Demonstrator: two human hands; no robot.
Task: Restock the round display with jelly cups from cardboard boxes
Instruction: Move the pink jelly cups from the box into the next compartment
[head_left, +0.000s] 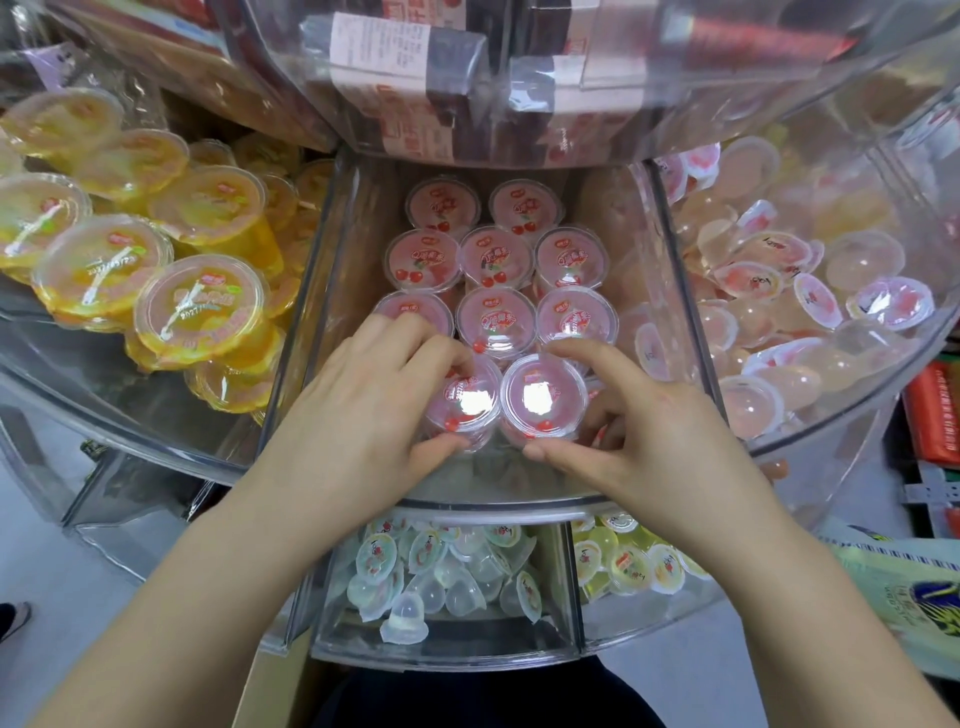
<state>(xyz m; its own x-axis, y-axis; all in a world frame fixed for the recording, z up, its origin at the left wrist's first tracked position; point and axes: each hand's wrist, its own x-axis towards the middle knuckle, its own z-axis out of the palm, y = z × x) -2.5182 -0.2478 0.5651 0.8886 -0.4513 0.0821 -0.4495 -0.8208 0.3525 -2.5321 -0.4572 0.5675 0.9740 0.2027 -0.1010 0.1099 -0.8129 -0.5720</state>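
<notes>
Pink cherry cups (497, 258) filled the compartment's (332, 291) back rows; left hand (358, 415) and right hand (639, 436), fingers curled, each gripped a front-row cup, front edge unfilled.

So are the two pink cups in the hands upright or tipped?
Upright. The left cup and right cup show their sealed lids facing up, level with the rows behind, each gripped by the left hand and right hand.

Bright, even light falls from overhead, throwing white glare patches on the lids of the two near pink jelly cups (504, 402) and soft sheen along the clear display wall (841, 467). Shadows are faint. The wide lens bends the edges, and the far upper tier (467, 78) is blurred.
</notes>
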